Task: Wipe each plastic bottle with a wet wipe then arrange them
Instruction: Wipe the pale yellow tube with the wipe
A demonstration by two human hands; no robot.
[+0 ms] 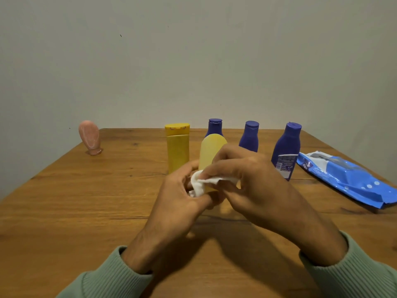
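Pale yellow bottle point(211, 151) is up off the worktop point(86, 201), close in front of the person and between both hands. Its rounded end points up and its lower end is hidden by the fingers. The left hand point(184, 196) curls round the bottle's lower part, with a bunch of the wet wipe point(204, 182) against its fingers. The right hand point(247, 179) pinches the wipe's free edge against the bottle's front, and its other fingers wrap the right side.

The step in hand looks like the wiping of this bottle. To do it well, the left hand should hold firm and turn the bottle while the right draws the wipe flat along the wall. Spread open, the wipe would cover more than it does as a wad. The hidden lower end needs a pass too. A damp plastic wall is likely slippery, so the grip should not slacken during the turning.

To the right lies the blue wipes pack point(348, 179), just beside a labelled purple bottle point(286, 149). Behind the hands stand a yellow flip-cap bottle point(177, 147), a second purple bottle point(249, 136) and a third purple bottle point(214, 126), partly hidden. Far left, well apart, a pink bottle point(90, 137) stands alone.
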